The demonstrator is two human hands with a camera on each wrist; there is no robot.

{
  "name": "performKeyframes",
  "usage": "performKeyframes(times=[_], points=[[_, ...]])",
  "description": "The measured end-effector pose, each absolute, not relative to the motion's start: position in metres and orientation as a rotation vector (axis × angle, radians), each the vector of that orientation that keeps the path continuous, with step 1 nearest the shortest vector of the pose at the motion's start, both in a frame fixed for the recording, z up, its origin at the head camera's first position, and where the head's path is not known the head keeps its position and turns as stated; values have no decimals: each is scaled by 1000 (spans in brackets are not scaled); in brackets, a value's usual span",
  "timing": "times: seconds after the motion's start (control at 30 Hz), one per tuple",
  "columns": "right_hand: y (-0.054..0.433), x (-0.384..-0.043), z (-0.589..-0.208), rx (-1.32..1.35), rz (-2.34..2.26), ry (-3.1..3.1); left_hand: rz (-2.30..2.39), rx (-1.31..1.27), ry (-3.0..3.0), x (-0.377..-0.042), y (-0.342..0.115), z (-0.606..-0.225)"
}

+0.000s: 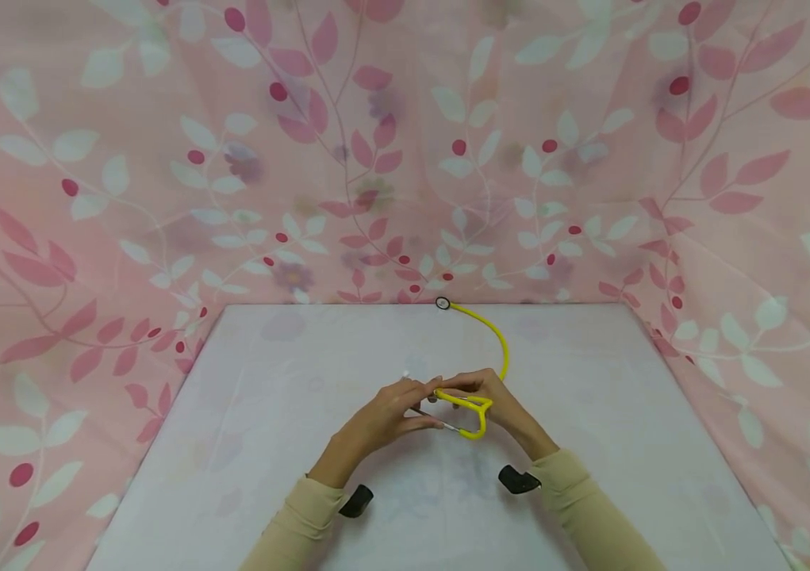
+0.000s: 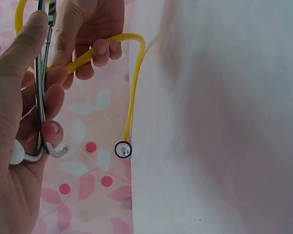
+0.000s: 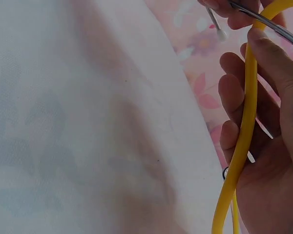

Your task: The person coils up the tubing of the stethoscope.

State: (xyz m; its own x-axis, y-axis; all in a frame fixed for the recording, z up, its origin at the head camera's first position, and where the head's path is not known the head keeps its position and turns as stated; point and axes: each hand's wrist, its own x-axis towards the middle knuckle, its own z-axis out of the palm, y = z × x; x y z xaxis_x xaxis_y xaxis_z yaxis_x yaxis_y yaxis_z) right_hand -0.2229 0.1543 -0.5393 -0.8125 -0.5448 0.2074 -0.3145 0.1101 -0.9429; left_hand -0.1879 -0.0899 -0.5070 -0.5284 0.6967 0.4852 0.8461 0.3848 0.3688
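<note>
Two hands and one stethoscope (image 1: 485, 406) are in view, the stethoscope held over the middle of the one worktop (image 1: 290, 357), its single disc (image 1: 443, 303) at the far edge. The left hand (image 1: 385, 416) is clamped on the two metal arms (image 2: 38, 80), thumb against fingers; the right hand (image 1: 496, 394) has its thumb and fingers curled on the yellow tube (image 1: 505, 349). The left wrist view shows both arms' bent ends, whereas the head view has just one white tip (image 1: 406, 374) (a tiny one) peeking out on the left hand's far side. The right wrist view shows the tube running along the right palm, which the head view hides. Only the head view takes in two sleeves (image 1: 305, 511) and two black pieces (image 1: 357, 501), one near each wrist.
</note>
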Motion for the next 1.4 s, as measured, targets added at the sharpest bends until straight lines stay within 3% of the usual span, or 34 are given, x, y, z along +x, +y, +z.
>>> performKeyframes(times=[0.27,0.7,1.0,1.4], points=[[149,-220,-543,-1119,-1919,2013,-837,-1335,-2432,-189,-91,-504],[135,-213,-550,-1122,-2032,2062,-832,-1297,-2401,-193,-94,-505],[134,-193,-563,-968,-1698,2519,-792,-1243,-2346,-195,-97,-512],[144,-164,-559,-1253,-831,3141,-713,-1042,-2339,-208,-111,-526]])
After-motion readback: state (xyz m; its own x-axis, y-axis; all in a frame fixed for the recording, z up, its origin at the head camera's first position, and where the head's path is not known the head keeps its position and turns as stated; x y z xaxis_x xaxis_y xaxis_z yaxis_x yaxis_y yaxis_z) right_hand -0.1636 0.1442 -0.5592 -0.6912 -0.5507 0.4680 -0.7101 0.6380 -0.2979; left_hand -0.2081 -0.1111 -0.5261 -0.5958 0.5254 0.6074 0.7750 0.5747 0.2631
